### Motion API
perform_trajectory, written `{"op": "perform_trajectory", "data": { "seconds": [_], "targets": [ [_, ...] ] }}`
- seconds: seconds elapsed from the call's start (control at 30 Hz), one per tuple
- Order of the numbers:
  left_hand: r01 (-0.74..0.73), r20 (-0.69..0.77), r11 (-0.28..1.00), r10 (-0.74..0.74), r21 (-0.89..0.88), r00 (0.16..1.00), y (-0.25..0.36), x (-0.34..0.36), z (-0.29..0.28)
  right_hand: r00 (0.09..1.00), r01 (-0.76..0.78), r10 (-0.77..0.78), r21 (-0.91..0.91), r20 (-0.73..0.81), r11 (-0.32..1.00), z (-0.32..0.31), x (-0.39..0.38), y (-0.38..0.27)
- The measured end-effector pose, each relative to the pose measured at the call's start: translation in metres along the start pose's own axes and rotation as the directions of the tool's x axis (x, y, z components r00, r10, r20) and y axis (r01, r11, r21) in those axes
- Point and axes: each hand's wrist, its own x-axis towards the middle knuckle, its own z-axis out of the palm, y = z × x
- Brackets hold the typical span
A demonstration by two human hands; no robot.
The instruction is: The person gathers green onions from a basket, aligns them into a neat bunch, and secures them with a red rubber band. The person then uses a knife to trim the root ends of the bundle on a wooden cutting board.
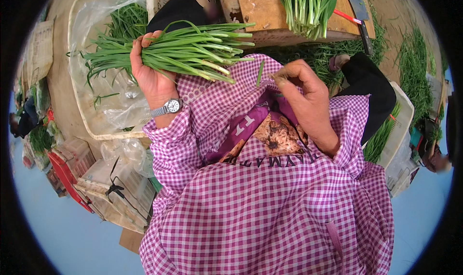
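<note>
My left hand is closed around a bunch of long green leafy stems, held sideways with the pale cut ends to the right. My right hand is curled, thumb to forefinger, over my lap; small brownish bits show at its fingertips, too small to name. A short loose green piece is just left of that hand. My checked purple apron covers my lap.
A lined white crate with greens sits at left. A wooden board holds another bunch and a long knife. Another crate with stems stands right; loose greens lie beyond. People show at the edges.
</note>
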Motion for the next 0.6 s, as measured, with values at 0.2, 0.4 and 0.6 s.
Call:
{"op": "perform_trajectory", "data": {
  "seconds": [0.2,0.4,0.6],
  "targets": [
    [0.015,0.079,1.0,-0.013,-0.019,0.997,-0.002,-0.001,0.002,0.979,0.204,-0.205,-0.124,0.004,0.971,0.023,0.028,-0.014],
    [0.013,0.084,1.0,-0.013,-0.001,0.996,-0.005,-0.002,0.004,0.956,0.292,-0.288,-0.205,0.051,0.934,0.03,0.023,-0.014],
    [0.02,0.109,1.0,-0.023,0.022,0.994,-0.008,-0.004,0.005,0.948,0.318,-0.311,-0.192,0.065,0.929,0.049,0.022,0.002]
  ]
}}
